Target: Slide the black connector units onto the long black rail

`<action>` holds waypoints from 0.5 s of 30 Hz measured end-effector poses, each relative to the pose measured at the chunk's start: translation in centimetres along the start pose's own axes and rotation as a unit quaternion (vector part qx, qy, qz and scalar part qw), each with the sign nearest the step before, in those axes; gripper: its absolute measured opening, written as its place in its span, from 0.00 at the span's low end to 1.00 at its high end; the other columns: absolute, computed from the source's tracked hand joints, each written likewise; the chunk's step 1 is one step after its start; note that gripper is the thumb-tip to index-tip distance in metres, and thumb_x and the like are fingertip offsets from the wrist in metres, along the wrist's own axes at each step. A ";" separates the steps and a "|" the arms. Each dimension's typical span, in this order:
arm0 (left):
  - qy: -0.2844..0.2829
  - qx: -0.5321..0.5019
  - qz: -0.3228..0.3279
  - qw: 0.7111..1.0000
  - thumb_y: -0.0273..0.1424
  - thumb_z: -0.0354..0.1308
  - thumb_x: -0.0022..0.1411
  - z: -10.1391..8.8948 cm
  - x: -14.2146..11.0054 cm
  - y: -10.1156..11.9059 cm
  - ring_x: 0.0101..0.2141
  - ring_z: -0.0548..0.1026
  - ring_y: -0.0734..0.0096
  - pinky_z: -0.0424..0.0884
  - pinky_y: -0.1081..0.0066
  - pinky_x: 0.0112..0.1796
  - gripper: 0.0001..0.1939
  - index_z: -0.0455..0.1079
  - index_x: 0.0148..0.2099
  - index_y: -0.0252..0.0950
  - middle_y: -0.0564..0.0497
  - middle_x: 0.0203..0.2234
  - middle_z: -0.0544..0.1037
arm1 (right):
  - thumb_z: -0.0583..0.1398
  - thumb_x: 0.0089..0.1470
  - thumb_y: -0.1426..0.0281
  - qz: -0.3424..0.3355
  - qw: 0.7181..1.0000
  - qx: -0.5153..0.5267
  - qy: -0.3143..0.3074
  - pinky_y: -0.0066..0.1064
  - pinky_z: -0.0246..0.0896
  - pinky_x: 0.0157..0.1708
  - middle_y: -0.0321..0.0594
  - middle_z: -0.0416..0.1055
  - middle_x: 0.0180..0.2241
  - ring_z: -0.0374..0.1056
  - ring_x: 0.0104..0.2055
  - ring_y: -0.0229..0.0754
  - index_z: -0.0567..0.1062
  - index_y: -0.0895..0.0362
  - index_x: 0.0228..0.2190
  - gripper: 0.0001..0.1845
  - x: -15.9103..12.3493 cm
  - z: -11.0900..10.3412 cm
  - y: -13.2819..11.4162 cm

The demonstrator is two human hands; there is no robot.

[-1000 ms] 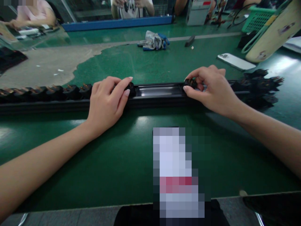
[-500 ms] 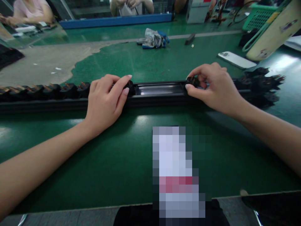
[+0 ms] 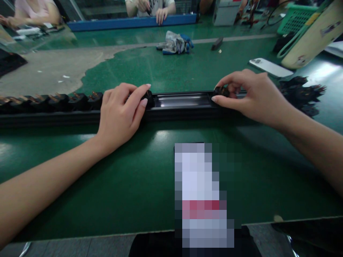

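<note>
Two black moulded plugs sit in a black rail channel (image 3: 183, 101), facing each other across its bare stretch. The left hand (image 3: 120, 117) closes over the left plug (image 3: 148, 99); the right hand (image 3: 257, 96) pinches the right plug (image 3: 222, 92). Both plugs appear light and stiff, best held by the body. A row of matching plugs (image 3: 77, 101) lines the rail on a green bench mat (image 3: 80, 167).

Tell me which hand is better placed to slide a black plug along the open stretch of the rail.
Probably the right hand: its fingers pinch a black plug at one end of the open stretch. The left hand touches another plug at the far end, but lies flatter, its grip looking looser.
</note>
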State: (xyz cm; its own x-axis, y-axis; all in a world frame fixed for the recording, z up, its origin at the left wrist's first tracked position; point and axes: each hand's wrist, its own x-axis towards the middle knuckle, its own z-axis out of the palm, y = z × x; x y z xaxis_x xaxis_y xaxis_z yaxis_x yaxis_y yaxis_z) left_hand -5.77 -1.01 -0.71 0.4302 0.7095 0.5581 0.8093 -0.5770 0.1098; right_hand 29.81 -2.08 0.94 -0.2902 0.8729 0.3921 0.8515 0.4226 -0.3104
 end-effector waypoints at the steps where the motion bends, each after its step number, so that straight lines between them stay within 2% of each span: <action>1: -0.003 0.003 0.000 1.000 0.51 0.40 0.79 0.0 0.0 0.0 0.56 0.72 0.49 0.64 0.47 0.57 0.30 0.71 0.67 0.43 0.45 0.50 0.80 | 0.63 0.63 0.52 0.002 1.000 0.004 0.000 0.57 0.65 0.51 0.42 0.70 0.31 0.71 0.43 0.58 0.78 0.47 0.45 0.16 0.0 0.0 0.0; 9: 0.000 0.007 0.000 1.000 0.51 0.39 0.79 0.0 0.0 0.0 0.55 0.72 0.48 0.65 0.46 0.57 0.30 0.71 0.67 0.44 0.45 0.49 0.80 | 0.63 0.62 0.52 -0.002 1.000 -0.002 0.020 0.56 0.65 0.49 0.41 0.70 0.31 0.70 0.43 0.57 0.78 0.47 0.45 0.16 -0.2 0.6 0.4; 15: -0.002 -0.008 -0.005 1.000 0.51 0.40 0.78 0.0 0.0 0.1 0.56 0.72 0.47 0.64 0.45 0.57 0.30 0.71 0.67 0.44 0.44 0.49 0.79 | 0.65 0.59 0.59 0.009 1.000 -0.003 0.025 0.53 0.64 0.48 0.40 0.68 0.29 0.70 0.43 0.55 0.78 0.50 0.43 0.12 -0.2 0.6 0.3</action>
State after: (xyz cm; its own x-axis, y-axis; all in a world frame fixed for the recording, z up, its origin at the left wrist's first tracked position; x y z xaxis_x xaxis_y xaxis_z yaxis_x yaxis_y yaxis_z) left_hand -5.73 -1.03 -0.66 0.4238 0.7173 0.5530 0.8069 -0.5764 0.1292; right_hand 29.86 -1.95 0.26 -0.2530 0.8665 0.4302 0.8592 0.4057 -0.3119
